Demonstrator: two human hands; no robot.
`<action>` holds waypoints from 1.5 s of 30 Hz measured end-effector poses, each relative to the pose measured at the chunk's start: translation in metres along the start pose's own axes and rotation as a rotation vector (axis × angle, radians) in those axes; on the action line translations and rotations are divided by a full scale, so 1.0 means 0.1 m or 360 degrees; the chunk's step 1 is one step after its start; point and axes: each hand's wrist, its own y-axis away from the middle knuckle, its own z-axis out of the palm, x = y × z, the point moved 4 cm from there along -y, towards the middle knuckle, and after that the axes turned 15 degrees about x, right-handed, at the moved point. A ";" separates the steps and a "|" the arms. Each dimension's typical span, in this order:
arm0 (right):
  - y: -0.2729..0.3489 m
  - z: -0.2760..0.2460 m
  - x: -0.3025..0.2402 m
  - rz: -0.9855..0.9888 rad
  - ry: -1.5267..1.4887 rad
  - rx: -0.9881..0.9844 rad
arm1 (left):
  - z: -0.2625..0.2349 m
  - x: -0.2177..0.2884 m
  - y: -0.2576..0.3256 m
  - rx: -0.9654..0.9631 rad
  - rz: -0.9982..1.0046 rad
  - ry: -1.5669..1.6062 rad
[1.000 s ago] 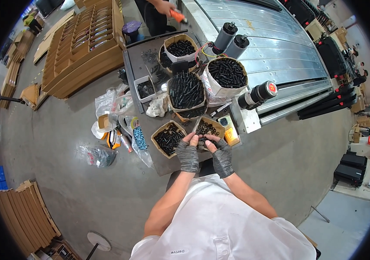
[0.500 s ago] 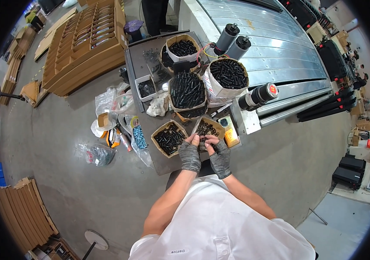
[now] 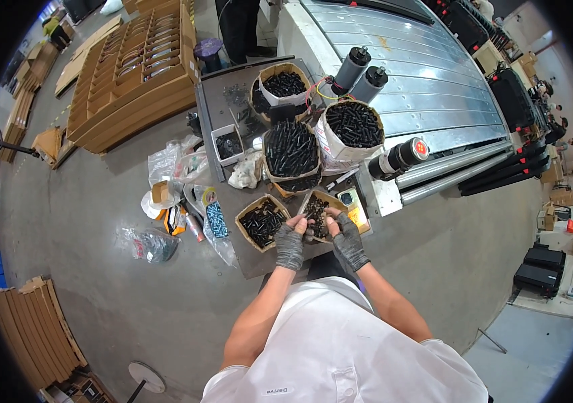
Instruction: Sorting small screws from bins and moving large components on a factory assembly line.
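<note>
My left hand (image 3: 291, 243), in a grey fingerless glove, is closed in a pinch at the near left rim of a carton of small brass-coloured rings (image 3: 318, 207). What its fingertips hold is too small to make out. Over the right side of that carton, my right hand (image 3: 347, 240), gloved alike, has its thumb and fingers curled; anything between them is too small to name. Just left of my left hand stands a carton of short black screw-like pieces (image 3: 261, 220). Behind both cartons is a larger box heaped with black cylindrical pieces (image 3: 291, 148).
More boxes of black pieces (image 3: 354, 124) stand farther back on the grey table (image 3: 249, 258). A white tray (image 3: 227, 144) and a crumpled cloth (image 3: 245, 171) lie left. A black cylinder with a red top (image 3: 401, 158) stands right, by the roller conveyor (image 3: 427, 87). Plastic bags (image 3: 149, 242) litter the floor.
My hands have moved apart from where they nearly met over the ring carton. The right has shifted right, the left slightly left and down, uncovering more of the rings.
</note>
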 end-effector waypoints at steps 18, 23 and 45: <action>-0.24 0.07 -0.76 -0.0503 0.0345 -0.0199 | 0.22 0.44 0.20 -0.0552 0.0327 -0.0170; -0.58 0.19 -0.88 -0.0700 0.0314 -0.0299 | 0.22 0.51 0.03 -0.0256 0.0429 -0.0093; -1.68 0.79 -0.91 -0.0895 0.0780 -0.0059 | -0.99 0.01 0.38 -0.0037 -0.0064 -0.0210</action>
